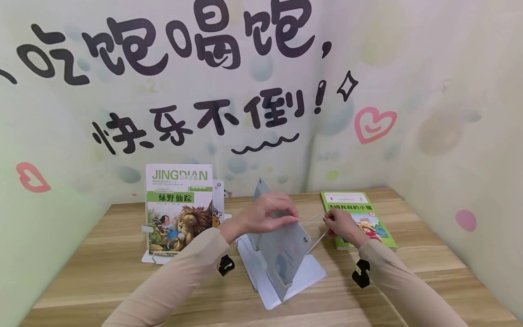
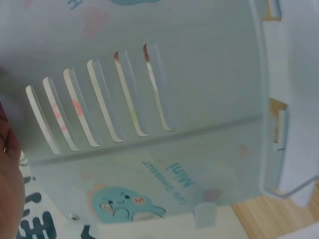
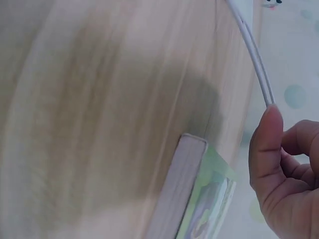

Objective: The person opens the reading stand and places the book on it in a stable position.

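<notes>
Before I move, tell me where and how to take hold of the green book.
I'd grip the green book by its long right edge, from the right, thumb on the cover. It lies flat, so that edge probably needs tipping up first; its thickness should help. In the head view, the right hand overlaps its left side; the right edge is free.

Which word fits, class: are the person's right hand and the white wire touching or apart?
Touching. The right wrist view shows it: the right hand pinches the white wire, whose visible length ends at the thumb tip.
</notes>
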A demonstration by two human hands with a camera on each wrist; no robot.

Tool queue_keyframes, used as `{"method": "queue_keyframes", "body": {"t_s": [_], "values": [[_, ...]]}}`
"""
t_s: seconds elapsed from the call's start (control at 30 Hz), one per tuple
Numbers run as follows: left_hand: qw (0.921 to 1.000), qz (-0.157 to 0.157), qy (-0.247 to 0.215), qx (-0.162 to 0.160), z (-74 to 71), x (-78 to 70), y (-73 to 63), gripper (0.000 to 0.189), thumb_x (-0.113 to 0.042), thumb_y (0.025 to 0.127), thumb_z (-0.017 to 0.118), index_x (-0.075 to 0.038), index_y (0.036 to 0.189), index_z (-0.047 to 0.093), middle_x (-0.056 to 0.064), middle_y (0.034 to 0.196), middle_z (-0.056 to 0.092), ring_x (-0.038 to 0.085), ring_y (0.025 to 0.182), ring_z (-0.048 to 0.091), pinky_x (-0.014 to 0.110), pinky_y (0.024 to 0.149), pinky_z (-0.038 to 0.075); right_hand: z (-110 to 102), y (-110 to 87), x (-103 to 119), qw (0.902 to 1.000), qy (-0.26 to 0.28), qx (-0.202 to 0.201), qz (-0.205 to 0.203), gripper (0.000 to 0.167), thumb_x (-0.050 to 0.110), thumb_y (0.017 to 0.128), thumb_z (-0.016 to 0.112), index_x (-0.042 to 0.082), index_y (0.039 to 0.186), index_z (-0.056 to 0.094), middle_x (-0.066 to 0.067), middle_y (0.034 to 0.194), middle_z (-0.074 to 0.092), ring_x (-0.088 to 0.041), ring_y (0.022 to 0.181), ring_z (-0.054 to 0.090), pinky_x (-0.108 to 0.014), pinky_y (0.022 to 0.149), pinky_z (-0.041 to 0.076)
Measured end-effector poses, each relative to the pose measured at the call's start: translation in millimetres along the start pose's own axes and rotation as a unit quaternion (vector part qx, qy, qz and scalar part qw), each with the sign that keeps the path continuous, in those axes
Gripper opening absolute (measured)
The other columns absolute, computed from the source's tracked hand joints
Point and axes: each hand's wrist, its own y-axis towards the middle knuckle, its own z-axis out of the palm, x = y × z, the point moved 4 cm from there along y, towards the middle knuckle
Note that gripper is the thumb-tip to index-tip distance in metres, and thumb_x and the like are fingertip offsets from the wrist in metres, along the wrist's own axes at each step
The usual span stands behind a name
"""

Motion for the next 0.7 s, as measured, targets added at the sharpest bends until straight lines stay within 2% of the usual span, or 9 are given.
{"method": "queue_keyframes", "body": {"t_s": [0.1,0.23,0.33,0.5,0.7], "values": [[0.9999,-0.010,-0.009,-0.004,-4.0,4.4,-3.8,0.002,-0.004,0.084,0.067,-0.004,0.086,0.068,0.005,0.087,0.068,0.013,0.085,0.061,0.021,0.076,0.051,1,-4.0,-2,0.9982,0.059,0.002,0.008,0.015,-0.001,0.094,0.043,-0.013,0.100,0.050,-0.021,0.082,0.059,-0.012,0.056,0.059,-0.028,0.055,0.055],[0.9998,-0.013,-0.008,-0.014,-9.2,10.0,-9.5,0.003,-0.005,0.086,0.065,-0.002,0.084,0.066,0.006,0.087,0.067,0.015,0.086,0.060,0.027,0.077,0.052,3,-9.6,-5,0.9894,0.143,0.013,0.020,0.018,0.002,0.097,0.040,-0.014,0.104,0.044,-0.018,0.080,0.057,-0.011,0.057,0.059,-0.027,0.056,0.055],[0.9995,-0.021,-0.006,-0.021,-13.8,13.4,-13.6,0.005,-0.007,0.088,0.063,-0.003,0.084,0.065,0.006,0.087,0.066,0.015,0.087,0.059,0.027,0.079,0.051,3,-14.4,-5,0.9826,0.184,0.014,0.018,0.020,0.004,0.099,0.038,-0.014,0.107,0.041,-0.015,0.081,0.057,-0.010,0.059,0.060,-0.026,0.057,0.055],[0.9989,-0.038,-0.007,-0.028,-21.4,15.7,-20.8,0.004,-0.006,0.088,0.062,-0.005,0.084,0.063,0.005,0.088,0.064,0.015,0.088,0.057,0.026,0.081,0.049,3,-25.2,1,0.9787,0.205,-0.001,0.009,0.024,0.008,0.100,0.039,-0.013,0.112,0.039,-0.015,0.085,0.057,-0.010,0.064,0.060,-0.027,0.061,0.055],[0.9987,-0.032,0.005,-0.039,-25.9,16.0,-26.2,0.004,-0.004,0.086,0.060,-0.007,0.083,0.061,0.004,0.086,0.064,0.016,0.088,0.056,0.028,0.084,0.049,8,-34.4,13,0.9778,0.206,-0.030,-0.024,0.029,0.011,0.100,0.041,-0.012,0.117,0.043,-0.020,0.090,0.059,-0.011,0.067,0.060,-0.027,0.062,0.055]]}}
